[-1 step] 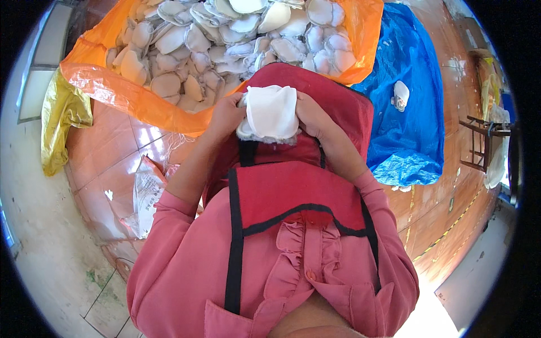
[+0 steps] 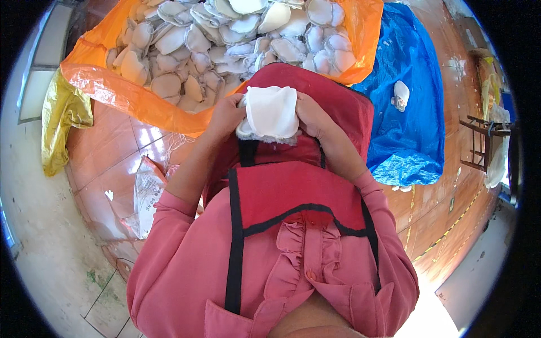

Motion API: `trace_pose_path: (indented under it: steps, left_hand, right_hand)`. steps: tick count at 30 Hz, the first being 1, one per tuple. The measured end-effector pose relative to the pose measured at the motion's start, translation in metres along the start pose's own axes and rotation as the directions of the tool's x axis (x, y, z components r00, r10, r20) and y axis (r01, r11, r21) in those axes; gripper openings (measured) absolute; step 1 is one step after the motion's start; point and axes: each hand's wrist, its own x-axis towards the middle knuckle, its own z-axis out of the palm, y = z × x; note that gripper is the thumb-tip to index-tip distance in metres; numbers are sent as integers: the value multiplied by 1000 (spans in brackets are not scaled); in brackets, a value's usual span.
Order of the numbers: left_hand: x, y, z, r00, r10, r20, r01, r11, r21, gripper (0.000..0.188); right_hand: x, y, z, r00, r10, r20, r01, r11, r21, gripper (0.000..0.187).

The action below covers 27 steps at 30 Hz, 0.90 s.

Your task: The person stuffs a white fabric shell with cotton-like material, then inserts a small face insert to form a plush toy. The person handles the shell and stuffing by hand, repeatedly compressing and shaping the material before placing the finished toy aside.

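Your left hand [image 2: 227,114]: grip pinched on left edge of white pad [image 2: 273,111], pad at three o'clock. Pad over red apron [image 2: 345,107], squarish, no clear long axis, fuzzy rim toward six. Your right hand [image 2: 311,115]: grip pinched on right edge, pad at nine; neither hand nearer.

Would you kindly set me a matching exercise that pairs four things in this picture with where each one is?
1. White pad
2. Orange plastic
3. Blue plastic
4. Red apron

A. Over the pink shirt
B. Around the heap of pale pieces
C. Between the left hand and right hand
D. On the right, beneath one small piece

Right pairs: 1-C; 2-B; 3-D; 4-A
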Motion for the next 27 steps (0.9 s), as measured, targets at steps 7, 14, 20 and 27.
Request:
trace_pose_path:
  steps: [7, 14, 20, 27]
  left_hand:
    - [-11, 24, -5, 994, 79, 81, -80, 997, 17, 37]
    - [-31, 51, 1, 984, 173, -29, -159, 950, 268, 36]
    - [-42, 55, 1, 976, 180, -124, -143, 955, 260, 34]
    - [-52, 55, 6, 907, 346, -238, -241, 893, 381, 34]
  right_hand:
    - [-1, 8, -9, 997, 69, 28, -74, 960, 269, 31]
    - [0, 25, -25, 976, -41, 213, -16, 965, 260, 36]
    - [-6, 22, -21, 992, -3, 128, -47, 923, 382, 31]
    - [-4, 30, -35, 1000, 11, -9, -8, 957, 291, 14]
